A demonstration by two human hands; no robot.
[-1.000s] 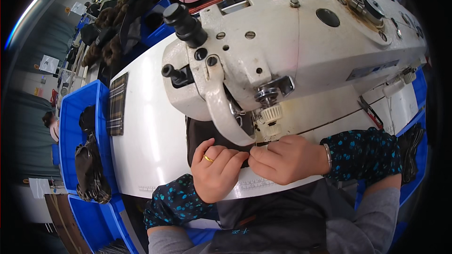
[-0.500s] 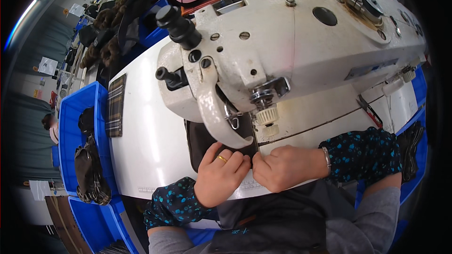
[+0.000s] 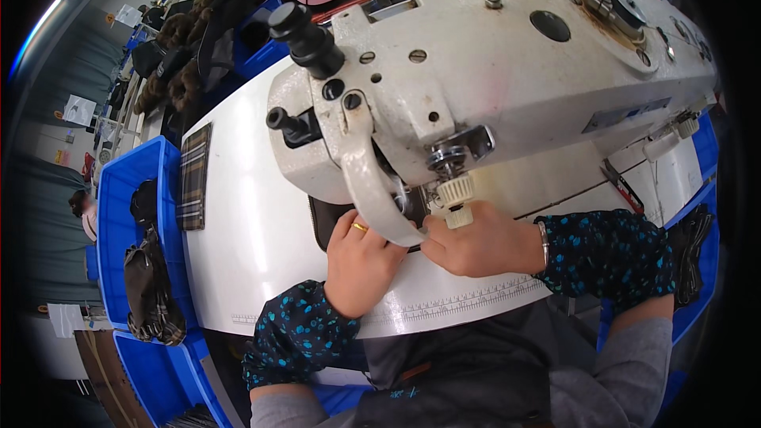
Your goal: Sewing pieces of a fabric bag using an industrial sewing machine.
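Observation:
Under the head of a white sewing machine [image 3: 507, 71] lies a dark brown fabric piece [image 3: 323, 220] with a pale, stitched-looking left edge. My left hand [image 3: 361, 265], wearing a gold ring, presses on the fabric's near part with curled fingers. My right hand [image 3: 483, 244] pinches its near right edge, just below the cream tension knob [image 3: 457, 190]. Both hands' fingertips meet near the tip of the curved white lever [image 3: 371, 190], which hides part of them. The needle area is mostly hidden behind that lever.
A plaid fabric piece [image 3: 195, 178] lies on the white table [image 3: 246, 254] at left. Blue bins [image 3: 111, 246] with dark cloth stand beyond the left edge. A red-handled cutter [image 3: 625, 189] rests at right. A printed ruler [image 3: 460, 299] runs along the front edge.
Both hands have moved away from me, closer under the machine head, and the fabric has gone forward with them. More of the ruler now shows. The view has shifted slightly.

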